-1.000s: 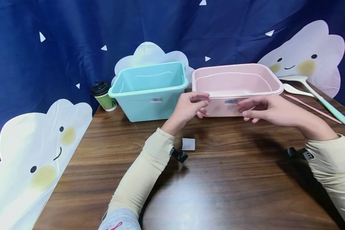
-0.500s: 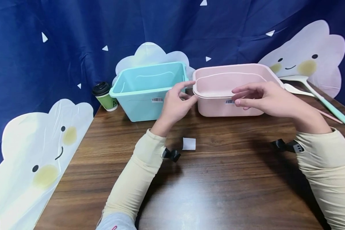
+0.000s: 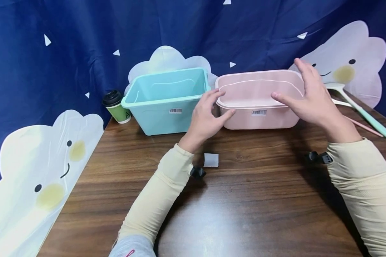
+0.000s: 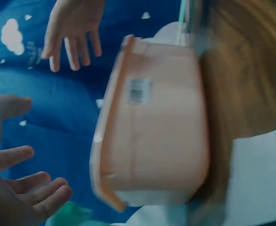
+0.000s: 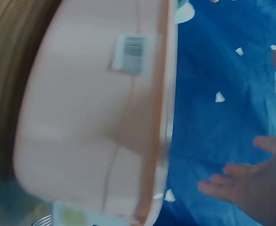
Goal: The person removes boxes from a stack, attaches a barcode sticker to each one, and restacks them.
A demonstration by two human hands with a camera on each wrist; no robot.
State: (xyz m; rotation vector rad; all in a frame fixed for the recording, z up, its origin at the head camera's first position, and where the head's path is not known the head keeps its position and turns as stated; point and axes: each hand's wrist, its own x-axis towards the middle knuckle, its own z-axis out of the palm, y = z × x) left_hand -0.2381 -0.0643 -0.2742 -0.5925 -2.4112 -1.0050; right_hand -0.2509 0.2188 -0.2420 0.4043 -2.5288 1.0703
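A pink plastic bin (image 3: pixel 244 120) with a barcode label stands on the table, right of a teal bin (image 3: pixel 157 119). My left hand (image 3: pixel 203 119) is in front of the gap between the bins, thumb and fingers spread. Near the pink bin's right end, my right hand (image 3: pixel 315 98) is raised with its thumb and fingers wide apart. In the left wrist view, both the left hand (image 4: pixel 22 183) and the right hand (image 4: pixel 79 28) are clear of the pink bin (image 4: pixel 164 127). The right wrist view also has the right hand (image 5: pixel 258 181) apart from it. Neither hand holds anything.
A green paper cup (image 3: pixel 118 111) with a black lid stands left of the teal bin. Right of the pink bin lie a teal-handled utensil (image 3: pixel 370 116), a white utensil (image 3: pixel 342 103) and a thin pink stick (image 3: pixel 363 127). A white square (image 3: pixel 211 160) lies on the wooden table (image 3: pixel 244 200).
The right hand has risen and spread its fingers at the pink bin's right end. My left hand moved left, then back right, its fingers opening wider. Both bins stay put.
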